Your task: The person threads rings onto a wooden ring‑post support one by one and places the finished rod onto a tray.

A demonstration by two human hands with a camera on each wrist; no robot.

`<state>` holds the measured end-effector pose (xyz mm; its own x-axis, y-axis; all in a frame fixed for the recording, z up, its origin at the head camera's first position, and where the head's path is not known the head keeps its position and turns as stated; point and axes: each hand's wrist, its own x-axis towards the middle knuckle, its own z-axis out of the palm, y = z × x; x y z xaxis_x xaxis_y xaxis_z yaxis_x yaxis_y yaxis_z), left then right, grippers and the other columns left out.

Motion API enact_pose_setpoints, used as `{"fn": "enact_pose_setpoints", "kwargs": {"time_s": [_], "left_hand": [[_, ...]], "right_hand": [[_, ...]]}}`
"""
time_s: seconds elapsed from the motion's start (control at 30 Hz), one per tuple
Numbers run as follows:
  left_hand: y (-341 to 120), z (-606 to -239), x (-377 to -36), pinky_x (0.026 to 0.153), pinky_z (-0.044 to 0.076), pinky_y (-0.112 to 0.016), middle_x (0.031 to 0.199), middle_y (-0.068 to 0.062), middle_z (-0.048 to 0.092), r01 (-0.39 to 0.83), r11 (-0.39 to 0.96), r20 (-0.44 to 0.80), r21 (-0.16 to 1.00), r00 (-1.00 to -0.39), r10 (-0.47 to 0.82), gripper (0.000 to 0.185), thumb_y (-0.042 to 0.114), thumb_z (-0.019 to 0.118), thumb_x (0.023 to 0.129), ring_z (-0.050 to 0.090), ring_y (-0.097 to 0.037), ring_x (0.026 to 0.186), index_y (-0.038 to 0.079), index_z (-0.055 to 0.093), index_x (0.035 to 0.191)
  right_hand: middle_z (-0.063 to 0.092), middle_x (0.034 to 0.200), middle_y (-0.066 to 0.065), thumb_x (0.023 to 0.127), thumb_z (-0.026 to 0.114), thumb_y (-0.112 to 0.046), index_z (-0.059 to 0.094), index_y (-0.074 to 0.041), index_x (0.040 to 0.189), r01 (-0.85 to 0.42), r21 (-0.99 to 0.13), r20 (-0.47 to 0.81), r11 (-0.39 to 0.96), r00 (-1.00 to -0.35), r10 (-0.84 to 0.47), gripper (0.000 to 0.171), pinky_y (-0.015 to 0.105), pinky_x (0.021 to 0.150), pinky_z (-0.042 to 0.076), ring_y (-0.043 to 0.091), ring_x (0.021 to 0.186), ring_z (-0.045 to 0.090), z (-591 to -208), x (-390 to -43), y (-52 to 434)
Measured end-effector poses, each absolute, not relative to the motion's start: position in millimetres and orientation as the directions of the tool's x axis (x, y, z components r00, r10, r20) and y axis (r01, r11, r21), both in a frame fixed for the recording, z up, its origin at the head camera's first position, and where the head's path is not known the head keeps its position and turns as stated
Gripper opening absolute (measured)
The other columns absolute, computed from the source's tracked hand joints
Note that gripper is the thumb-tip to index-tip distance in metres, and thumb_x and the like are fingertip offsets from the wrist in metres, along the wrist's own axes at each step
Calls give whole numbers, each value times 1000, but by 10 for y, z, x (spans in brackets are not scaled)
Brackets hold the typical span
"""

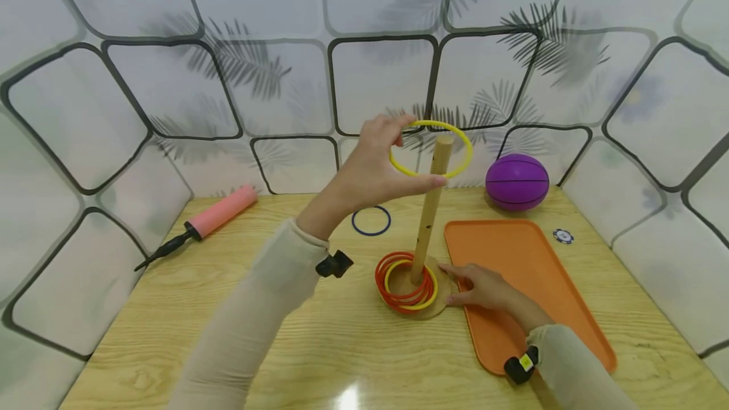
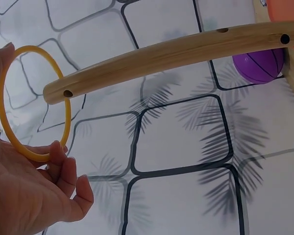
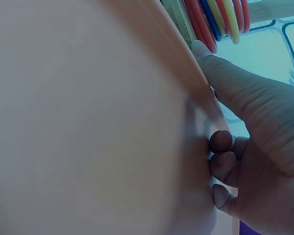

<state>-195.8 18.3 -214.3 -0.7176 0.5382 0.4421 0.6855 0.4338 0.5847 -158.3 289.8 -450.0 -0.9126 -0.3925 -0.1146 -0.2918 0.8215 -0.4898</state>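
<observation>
My left hand point(image 1: 373, 166) pinches a yellow ring point(image 1: 468, 150) between thumb and fingers, at the top of the upright wooden peg point(image 1: 428, 223). In the left wrist view the peg's tip overlaps the ring point(image 2: 4, 115); whether the ring encircles it I cannot tell. Several red rings point(image 1: 384, 293) and another yellow ring point(image 1: 435, 293) lie around the peg's foot on its round wooden base point(image 1: 438, 309). A blue ring point(image 3: 210, 20) shows within this stack in the right wrist view. My right hand point(image 1: 484, 288) holds the base's right edge between thumb and index finger.
An orange tray point(image 1: 512, 252) lies right of the stand, under my right hand. Beyond it are a purple ball point(image 1: 517, 182) and a small round chip point(image 1: 563, 236). A dark blue ring point(image 1: 371, 233) lies behind the stand; a pink pump point(image 1: 222, 212) lies far left.
</observation>
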Motion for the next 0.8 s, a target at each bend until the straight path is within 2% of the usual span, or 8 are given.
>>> {"fn": "enact_pose_setpoints", "kwargs": {"time_s": [0.4, 0.8], "left_hand": [[303, -2418, -1935, 75, 36, -33, 101, -3, 41, 668, 433, 403, 605, -726, 557, 89, 49, 78, 71, 33, -18, 100, 10, 39, 141], [333, -2947, -1895, 75, 37, -34, 104, -4, 43, 603, 456, 317, 655, -767, 558, 90, 47, 79, 71, 37, -20, 99, 8, 38, 142]], "right_hand": [[41, 78, -1, 78, 72, -48, 47, -14, 141, -300, -490, -115, 818, -908, -402, 76, 30, 61, 27, 14, 70, 35, -4488, -1582, 2890], [41, 79, -1, 79, 71, -49, 46, -15, 142, -289, -494, -125, 820, -910, -396, 75, 32, 61, 27, 15, 71, 35, -4500, -1592, 2898]]}}
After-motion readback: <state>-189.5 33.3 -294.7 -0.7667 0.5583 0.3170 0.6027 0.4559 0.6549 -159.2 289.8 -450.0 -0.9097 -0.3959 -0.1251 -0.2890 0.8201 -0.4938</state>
